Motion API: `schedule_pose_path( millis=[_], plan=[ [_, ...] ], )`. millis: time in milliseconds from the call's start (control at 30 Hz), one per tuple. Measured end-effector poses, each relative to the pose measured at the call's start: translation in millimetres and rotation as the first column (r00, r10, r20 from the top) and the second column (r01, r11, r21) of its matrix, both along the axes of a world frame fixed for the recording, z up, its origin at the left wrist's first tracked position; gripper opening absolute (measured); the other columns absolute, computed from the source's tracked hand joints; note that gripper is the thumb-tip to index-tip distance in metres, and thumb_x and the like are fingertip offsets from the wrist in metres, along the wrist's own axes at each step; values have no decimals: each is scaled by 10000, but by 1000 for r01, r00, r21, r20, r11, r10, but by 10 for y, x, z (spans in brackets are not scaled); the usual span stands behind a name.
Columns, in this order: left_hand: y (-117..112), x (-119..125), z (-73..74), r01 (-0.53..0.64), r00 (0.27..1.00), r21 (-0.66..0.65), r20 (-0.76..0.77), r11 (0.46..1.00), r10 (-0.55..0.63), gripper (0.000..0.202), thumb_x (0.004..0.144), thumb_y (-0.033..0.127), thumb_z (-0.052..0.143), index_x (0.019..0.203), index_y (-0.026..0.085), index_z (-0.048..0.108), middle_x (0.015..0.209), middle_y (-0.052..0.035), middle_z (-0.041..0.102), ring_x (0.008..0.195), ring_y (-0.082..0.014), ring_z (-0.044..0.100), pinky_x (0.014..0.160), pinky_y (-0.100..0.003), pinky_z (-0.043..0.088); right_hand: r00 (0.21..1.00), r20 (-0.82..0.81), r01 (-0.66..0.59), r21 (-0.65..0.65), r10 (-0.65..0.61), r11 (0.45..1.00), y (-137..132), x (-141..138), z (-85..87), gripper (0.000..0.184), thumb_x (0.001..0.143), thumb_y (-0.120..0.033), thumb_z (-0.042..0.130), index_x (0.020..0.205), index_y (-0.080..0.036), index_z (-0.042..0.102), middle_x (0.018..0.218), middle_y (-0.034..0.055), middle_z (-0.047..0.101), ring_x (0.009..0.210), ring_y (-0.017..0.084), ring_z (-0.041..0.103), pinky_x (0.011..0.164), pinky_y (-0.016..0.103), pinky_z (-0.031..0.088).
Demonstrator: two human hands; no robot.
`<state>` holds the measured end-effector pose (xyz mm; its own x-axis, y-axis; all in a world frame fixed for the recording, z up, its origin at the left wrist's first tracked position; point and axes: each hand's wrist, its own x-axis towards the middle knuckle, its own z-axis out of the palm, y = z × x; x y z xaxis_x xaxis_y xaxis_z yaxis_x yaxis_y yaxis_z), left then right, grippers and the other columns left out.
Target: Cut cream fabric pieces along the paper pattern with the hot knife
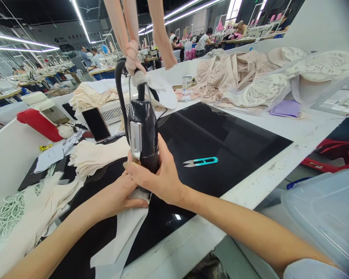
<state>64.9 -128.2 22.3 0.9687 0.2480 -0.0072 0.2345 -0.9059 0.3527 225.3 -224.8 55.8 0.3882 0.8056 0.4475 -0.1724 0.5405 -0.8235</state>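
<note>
A dark hand-held tool (142, 130) with a black hose hangs upright over a black mat (221, 147). My right hand (157, 174) is wrapped round its lower end. My left hand (119, 193) is closed on a piece of white fabric (125, 232) directly beneath the tool's base. The fabric runs toward the near table edge. The tool's tip is hidden behind my hands. Pink strips of fabric (128, 27) hang from above over the tool's top.
Teal thread snips (202, 161) lie on the mat to the right. Cream fabric stacks (93, 155), a phone (95, 124) and papers sit left. Lace garments (261, 77) pile up at the back right. A clear plastic bin (325, 213) stands near right. People work at far tables.
</note>
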Motion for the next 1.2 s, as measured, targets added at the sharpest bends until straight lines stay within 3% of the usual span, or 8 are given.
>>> schedule_pose_path(
  millis=[167, 333, 467, 567, 667, 900, 1067, 1200],
  plan=[
    [-4, 41, 26, 18, 1000, 34, 0, 999, -18, 676, 933, 460, 746, 1532, 306, 473, 1514, -107, 550, 1414, -386, 504, 1176, -579, 432, 999, 8, 36, 2, -36, 999, 31, -3, -16, 311, 749, -275, 805, 893, -271, 529, 787, -46, 599, 688, 148, 557, 662, 322, 559],
    [-99, -99, 57, -8, 997, 123, 81, 992, -2, 510, 994, 484, 660, 1443, 280, 533, 1463, -88, 590, 1393, -324, 532, 1168, -523, 458, 1000, 10, -13, -15, 13, 1000, 8, 28, -19, 361, 761, -345, 839, 954, -273, 542, 835, -29, 616, 724, 157, 568, 668, 319, 555],
    [-423, -355, 24, -245, 957, 191, 207, 951, 204, 244, 1082, 395, 506, 1233, 245, 624, 1271, -71, 648, 1166, -234, 664, 999, -378, 576, 999, -39, -29, -7, 29, 1000, -16, 67, 43, 361, 759, -317, 831, 946, -263, 526, 818, -32, 582, 685, 141, 540, 601, 284, 512],
    [-712, -463, -37, -226, 964, 215, 189, 950, 187, 227, 1101, 322, 437, 1178, 241, 635, 1132, -51, 672, 994, -197, 699, 875, -326, 611, 996, -76, -52, -2, 51, 999, -14, 68, 83, 380, 730, -289, 842, 950, -256, 534, 796, -42, 564, 656, 135, 527, 589, 289, 499],
    [-837, -509, -98, -184, 973, 267, 187, 946, 136, 263, 1111, 262, 389, 1209, 219, 629, 1138, -60, 695, 993, -199, 702, 882, -330, 619, 997, -72, -43, -17, 42, 999, -12, 42, 94, 347, 742, -278, 824, 924, -254, 529, 789, -41, 558, 649, 135, 522, 592, 299, 504],
    [-606, -783, -128, 58, 991, 330, 96, 942, -95, 383, 1097, 116, 365, 1373, 266, 583, 1361, 5, 682, 1295, -156, 614, 1156, -330, 495, 996, -56, -76, -19, 75, 997, -43, -32, 103, 316, 762, -296, 785, 873, -254, 492, 759, -43, 549, 627, 133, 514, 580, 304, 490],
    [-571, -751, -109, -115, 973, 323, 226, 939, 41, 355, 1068, 116, 390, 1338, 223, 596, 1298, -54, 692, 1146, -154, 696, 989, -265, 600, 995, -41, -90, -5, 90, 996, -47, -87, 99, 305, 774, -300, 777, 874, -252, 493, 756, -46, 561, 622, 125, 516, 584, 296, 483],
    [-534, -577, -184, -170, 961, 382, 268, 908, 68, 336, 1025, 78, 384, 1253, 166, 614, 1205, -82, 712, 1084, -184, 714, 960, -309, 623, 997, -46, -70, -21, 69, 997, -55, -108, 88, 319, 748, -294, 779, 858, -253, 482, 745, -44, 562, 618, 129, 523, 574, 297, 485]
  ],
)
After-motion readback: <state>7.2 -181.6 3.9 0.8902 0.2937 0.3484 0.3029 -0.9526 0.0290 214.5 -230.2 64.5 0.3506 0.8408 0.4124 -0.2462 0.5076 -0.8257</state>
